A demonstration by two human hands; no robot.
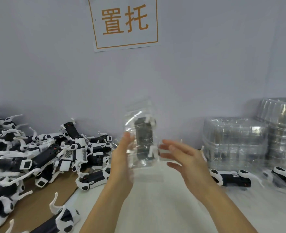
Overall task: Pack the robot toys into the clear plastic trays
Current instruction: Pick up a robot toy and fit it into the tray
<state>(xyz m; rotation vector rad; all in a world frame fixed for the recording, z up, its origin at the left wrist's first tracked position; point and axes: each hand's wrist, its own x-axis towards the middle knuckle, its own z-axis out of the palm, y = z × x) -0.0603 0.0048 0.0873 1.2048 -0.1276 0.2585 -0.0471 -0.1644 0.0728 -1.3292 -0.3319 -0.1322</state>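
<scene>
A clear plastic tray (pixel 139 115) stands upright in the air at the centre, with a black-and-white robot toy (pixel 144 140) inside it. My left hand (pixel 122 157) holds the tray's left side from behind, fingers wrapped around its edge. My right hand (pixel 186 158) is just right of the tray, fingers spread and straight, fingertips close to its right edge. Whether they touch it is blurred. A big pile of robot toys (pixel 37 153) lies on the left.
Stacks of empty clear trays (pixel 234 142) stand at the right against the wall, a taller stack (pixel 283 128) beyond. Two loose robot toys (pixel 229 178) (pixel 283 176) lie in front of them. Brown cardboard (pixel 36 207) underlies the pile. A paper sign (pixel 124 22) hangs on the wall.
</scene>
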